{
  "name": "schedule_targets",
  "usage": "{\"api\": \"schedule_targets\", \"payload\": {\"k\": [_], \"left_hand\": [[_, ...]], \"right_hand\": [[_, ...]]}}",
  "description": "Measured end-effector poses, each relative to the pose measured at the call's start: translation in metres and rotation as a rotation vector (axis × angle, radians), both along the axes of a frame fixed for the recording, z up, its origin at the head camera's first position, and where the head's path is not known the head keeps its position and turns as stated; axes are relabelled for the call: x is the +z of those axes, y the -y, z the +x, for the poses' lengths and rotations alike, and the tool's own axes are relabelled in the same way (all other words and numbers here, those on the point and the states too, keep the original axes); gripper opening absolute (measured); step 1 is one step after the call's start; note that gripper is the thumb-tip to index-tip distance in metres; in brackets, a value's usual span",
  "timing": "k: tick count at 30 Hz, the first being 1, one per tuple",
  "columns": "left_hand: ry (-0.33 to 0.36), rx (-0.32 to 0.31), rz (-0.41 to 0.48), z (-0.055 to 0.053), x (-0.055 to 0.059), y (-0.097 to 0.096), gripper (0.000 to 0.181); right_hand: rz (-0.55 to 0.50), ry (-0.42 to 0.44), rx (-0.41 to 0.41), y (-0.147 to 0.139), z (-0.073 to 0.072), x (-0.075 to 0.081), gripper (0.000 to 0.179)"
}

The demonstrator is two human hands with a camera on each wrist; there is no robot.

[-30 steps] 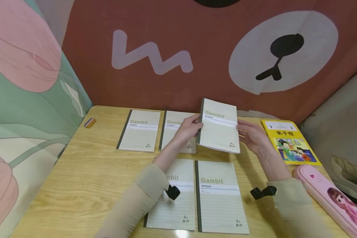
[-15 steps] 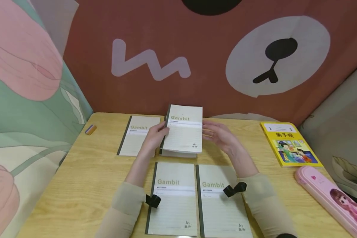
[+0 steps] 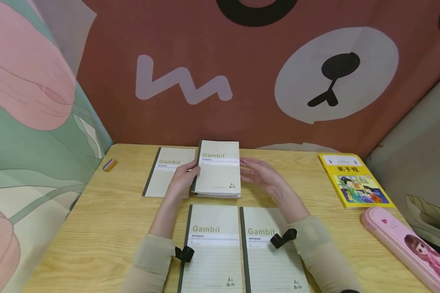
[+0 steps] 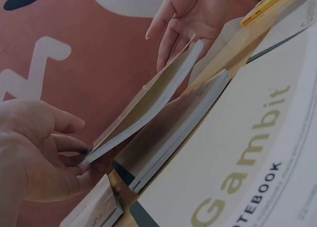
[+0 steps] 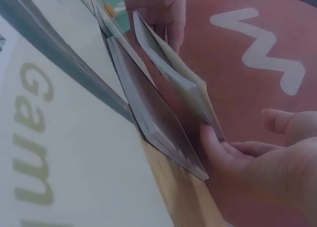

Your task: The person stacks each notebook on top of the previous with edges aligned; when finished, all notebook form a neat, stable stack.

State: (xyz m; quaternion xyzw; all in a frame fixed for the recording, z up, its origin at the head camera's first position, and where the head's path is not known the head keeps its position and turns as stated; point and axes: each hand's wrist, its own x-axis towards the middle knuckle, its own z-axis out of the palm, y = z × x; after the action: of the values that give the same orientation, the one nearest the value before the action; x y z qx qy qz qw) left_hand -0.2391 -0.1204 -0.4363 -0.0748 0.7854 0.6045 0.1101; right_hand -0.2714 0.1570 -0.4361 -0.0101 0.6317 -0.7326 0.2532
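Observation:
In the head view, a white Gambit notebook with a dark spine is held nearly level at the back middle. My left hand grips its spine side. My right hand has its fingers against the opposite edge; in the right wrist view the thumb stands off the cover. Both wrist views show a narrow gap between the held notebook and a notebook lying beneath it. Another notebook lies flat to the left, partly behind my left hand.
Two more notebooks lie side by side in front, a left one and a right one. A yellow picture book and a pink pencil case are at the right. A small eraser-like block sits far left on the wooden table.
Both hands have carried the held notebook leftward from the back right and lowered it close above the middle back notebook. The other notebooks stay where they lay.

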Motion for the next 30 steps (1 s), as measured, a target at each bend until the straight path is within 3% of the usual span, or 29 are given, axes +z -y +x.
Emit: {"api": "schedule_targets", "payload": {"k": [12,22,30], "left_hand": [[-0.003,-0.028,-0.009,-0.003,-0.011,0.004,0.057],[-0.029,-0.044,-0.046,-0.002,-0.013,0.0,0.056],[0.003,-0.035,-0.069,-0.003,-0.013,-0.001,0.057]], "right_hand": [[0.012,-0.011,0.056,0.006,0.001,-0.008,0.052],[0.015,-0.037,0.042,0.006,0.0,-0.011,0.053],[0.026,-0.072,0.034,0.01,0.002,-0.012,0.05]]}}
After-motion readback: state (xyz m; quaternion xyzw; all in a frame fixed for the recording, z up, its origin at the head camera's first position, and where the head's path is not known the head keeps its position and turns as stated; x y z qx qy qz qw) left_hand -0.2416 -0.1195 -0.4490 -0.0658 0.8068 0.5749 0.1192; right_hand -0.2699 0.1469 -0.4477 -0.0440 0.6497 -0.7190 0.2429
